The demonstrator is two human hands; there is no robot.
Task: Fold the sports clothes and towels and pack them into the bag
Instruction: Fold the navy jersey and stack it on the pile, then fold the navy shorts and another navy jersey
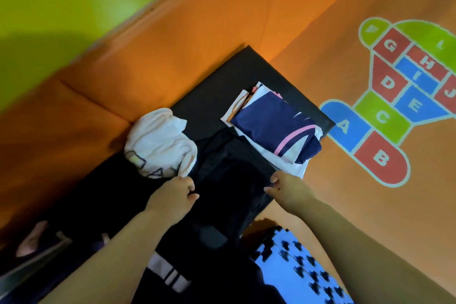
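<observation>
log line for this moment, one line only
step: folding black garment | left hand: pinches it | right hand: pinches it | white cloth: crumpled, unfolded | navy-white stack: folded, on mat

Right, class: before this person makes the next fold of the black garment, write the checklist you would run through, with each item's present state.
1. Both hands on the black garment: ok. The left hand and right hand curl their fingers at its two sides.
2. Garment flat on the black mat: cannot tell, dark on dark.
3. Folded stack out of the way: ok, it lies to the right.
4. White cloth folded: not ok, it is crumpled.
5. Bag open and near: cannot tell, none plainly in view.
</observation>
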